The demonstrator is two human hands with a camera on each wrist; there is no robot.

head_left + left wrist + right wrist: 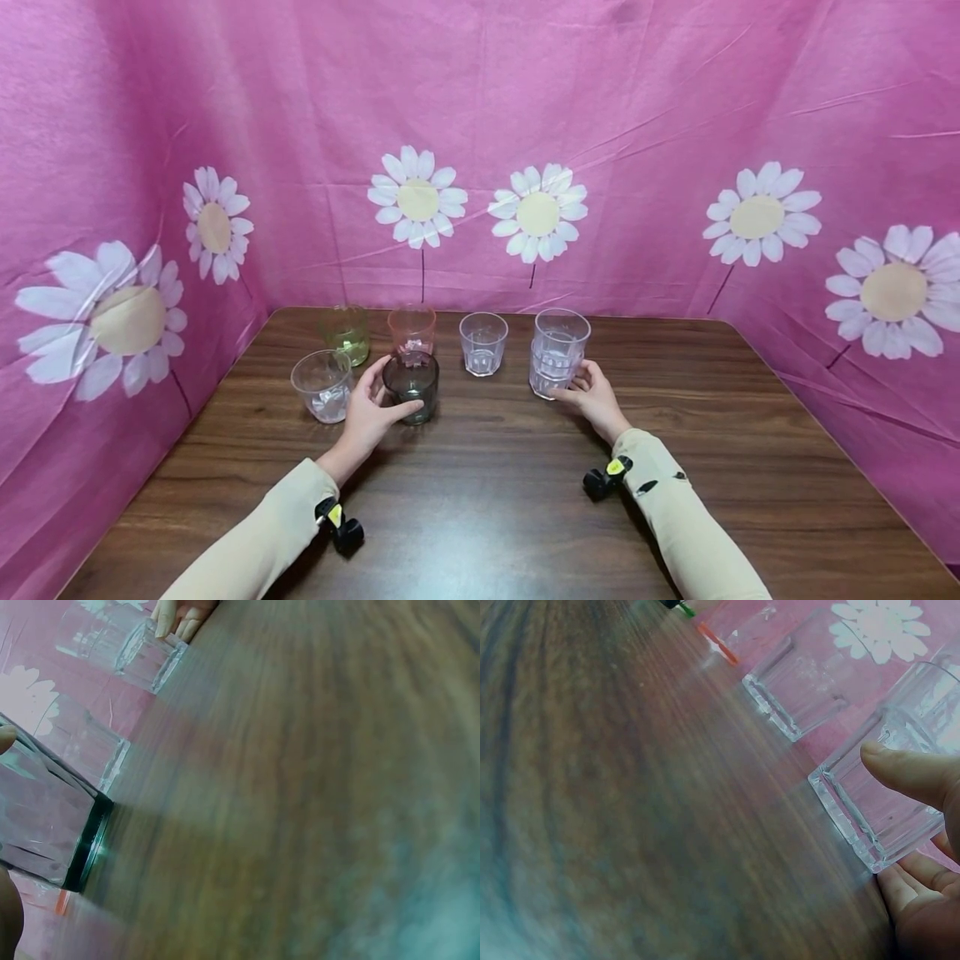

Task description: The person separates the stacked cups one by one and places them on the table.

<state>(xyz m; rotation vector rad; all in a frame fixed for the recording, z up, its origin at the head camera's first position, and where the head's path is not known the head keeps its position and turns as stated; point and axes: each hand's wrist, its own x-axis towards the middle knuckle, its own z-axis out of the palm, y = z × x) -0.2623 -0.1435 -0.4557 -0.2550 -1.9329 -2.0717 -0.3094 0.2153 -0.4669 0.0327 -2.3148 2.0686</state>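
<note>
Right now six glass units stand on the table (480, 500). At about 10 o'clock from the table's middle sit a green glass (347, 334) and a pink glass (412, 332); a clear glass (483, 342) stands near 12 o'clock. Nearer the person, at 9 o'clock, are a second clear glass (322, 385) and, just beside it, a dark glass (411, 387). At 1 o'clock two clear tumblers are nested as a stack (557, 352). Whether any of them holds liquid cannot be told.

Both arms reach forward in beige sleeves, each with a small camera at the wrist. The left hand (369, 412) lies with its palm turned toward the dark glass, fingers spread and curved around it: the thumb runs along the near side, the other fingers rise at its left wall. The left wrist view shows that glass (45, 817) upright on the wood.

The right hand (592, 393) comes at the stack from 5 o'clock. In the right wrist view its thumb (907, 771) presses the lower tumbler's wall and the fingers (915, 881) curl under at the base of the stack (877, 802).
</note>
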